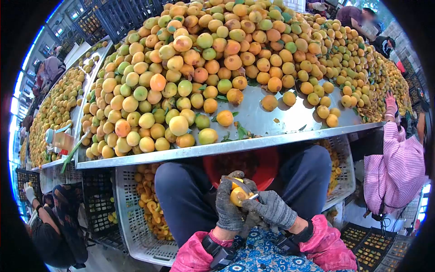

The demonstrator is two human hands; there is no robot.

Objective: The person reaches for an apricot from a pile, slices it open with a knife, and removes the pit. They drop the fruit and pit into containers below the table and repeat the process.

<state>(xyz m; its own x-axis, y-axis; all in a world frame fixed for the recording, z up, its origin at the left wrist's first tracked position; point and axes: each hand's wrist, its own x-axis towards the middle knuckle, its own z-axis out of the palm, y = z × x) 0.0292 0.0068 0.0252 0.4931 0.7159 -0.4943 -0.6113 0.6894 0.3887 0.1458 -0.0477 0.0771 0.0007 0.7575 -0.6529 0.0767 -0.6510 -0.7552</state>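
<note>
In a grey knitted glove, my left hand [229, 206] is closed around a yellow-orange apricot [236, 197], held above my lap. My right hand [275, 209], gloved the same way, grips a small knife [253, 196] with its blade against the fruit. Fingers cover most of the knife, so its handle is hidden. Below and beyond the hands, between my knees, sits a red basin [268, 168] whose contents are in shadow. Whole apricots [199, 59] are heaped on the metal table [272, 129] in front of me.
A white crate [131, 226] of cut apricot pieces [152, 201] stands left of my legs, another crate [346, 170] to the right. A person in a pink checked top [394, 167] reaches onto the table at right. Another person [56, 222] sits at left. Dark crates [120, 18] stand behind.
</note>
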